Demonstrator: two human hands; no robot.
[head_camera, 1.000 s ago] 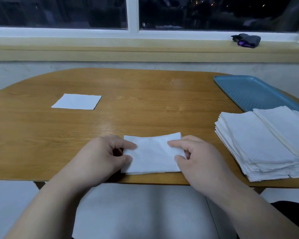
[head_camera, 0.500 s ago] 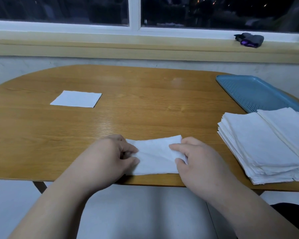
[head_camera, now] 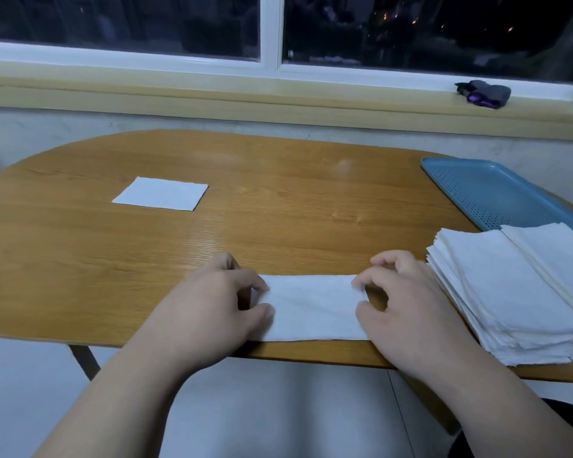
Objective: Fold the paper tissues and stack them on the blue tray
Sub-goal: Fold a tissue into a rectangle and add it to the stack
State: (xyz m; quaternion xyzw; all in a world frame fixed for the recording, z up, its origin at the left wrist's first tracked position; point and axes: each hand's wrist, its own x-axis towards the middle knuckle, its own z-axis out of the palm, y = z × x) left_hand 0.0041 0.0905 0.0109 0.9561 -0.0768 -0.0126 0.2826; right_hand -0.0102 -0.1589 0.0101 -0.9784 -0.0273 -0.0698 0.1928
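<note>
Change: tissue is now pressed into a narrower strip than a second ago.
Hands: its ends are pinched, one by the left hand, one by the right hand.
Place: it is laid at the near edge of the surface, beside the stack; blue tray behind.

Before you lies a rounded wooden table, with one dark leg showing at 7 o'clock. At 12 o'clock a pale yellow windowsill runs beneath a white-framed window, dark outside. On the sill at 2 o'clock you have a dark grey bundle with a purple glint.
</note>
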